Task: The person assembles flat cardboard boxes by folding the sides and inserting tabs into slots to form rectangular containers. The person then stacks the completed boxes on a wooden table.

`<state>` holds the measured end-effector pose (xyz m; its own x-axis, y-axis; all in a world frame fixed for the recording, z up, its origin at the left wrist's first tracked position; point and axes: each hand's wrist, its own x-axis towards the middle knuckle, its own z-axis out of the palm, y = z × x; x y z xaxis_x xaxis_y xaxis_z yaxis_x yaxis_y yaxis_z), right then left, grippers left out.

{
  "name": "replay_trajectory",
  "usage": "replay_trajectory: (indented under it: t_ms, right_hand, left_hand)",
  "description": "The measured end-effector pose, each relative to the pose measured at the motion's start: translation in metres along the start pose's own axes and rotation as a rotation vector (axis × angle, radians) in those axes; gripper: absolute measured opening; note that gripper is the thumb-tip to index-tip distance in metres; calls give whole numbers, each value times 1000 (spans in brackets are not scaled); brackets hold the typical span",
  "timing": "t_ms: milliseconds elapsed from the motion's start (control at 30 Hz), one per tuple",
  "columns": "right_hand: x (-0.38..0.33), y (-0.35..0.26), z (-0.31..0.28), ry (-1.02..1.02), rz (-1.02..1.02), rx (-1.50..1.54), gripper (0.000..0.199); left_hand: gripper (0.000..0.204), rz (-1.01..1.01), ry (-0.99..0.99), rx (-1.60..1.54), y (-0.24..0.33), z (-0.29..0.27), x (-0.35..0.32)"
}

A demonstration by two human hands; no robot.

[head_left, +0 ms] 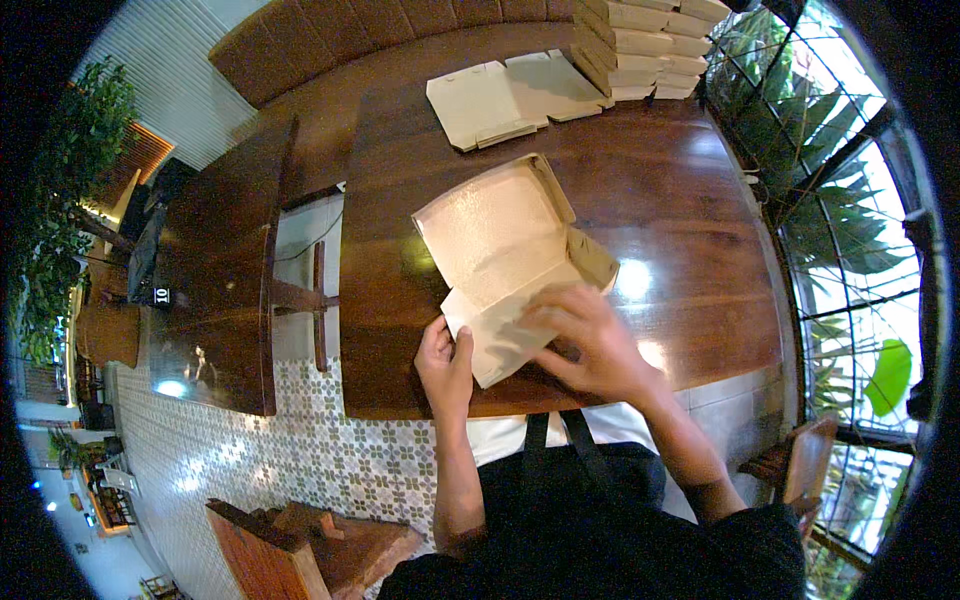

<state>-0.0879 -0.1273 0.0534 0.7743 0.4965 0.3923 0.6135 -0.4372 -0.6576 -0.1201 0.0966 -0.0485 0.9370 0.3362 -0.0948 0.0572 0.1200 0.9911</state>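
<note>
A dark wooden table [690,200] is taken as the landmark. At its far edge, flat cardboard blanks [515,95] are laid, and folded boxes [640,45] are stacked to their right. A second table [225,270] is set to its left. Patterned floor tiles [330,460] are seen below it, and foliage [850,240] behind window bars to its right.

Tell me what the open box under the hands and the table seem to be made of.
Open box: apparently thin kraft paperboard, matte tan outside; its paler inside shines slightly, perhaps a coating. Table: seemingly dark wood with glossy varnish; grain lines show and window light reflects off it.
</note>
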Motion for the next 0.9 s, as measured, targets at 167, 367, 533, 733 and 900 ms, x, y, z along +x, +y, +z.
replay_trajectory:
  t_ms: [167,367,533,733,900]
  right_hand:
    - [-40,11,36,-142,-23,-95,33]
    - [-54,38,46,3,-95,-99,21]
    - [-54,48,42,-73,-105,-99,24]
    - [-54,45,38,-110,-120,-101,19]
    - [-54,44,39,-49,-76,13,15]
  left_hand:
    - [46,-122,-4,84,7,12,6]
    - [42,-160,17,-16,19,13,-9]
    - [28,-113,-120,-80,11,10,-18]
    - [30,-125,-232,39,4,14,-23]
    - [38,-81,-205,78,4,9,-15]
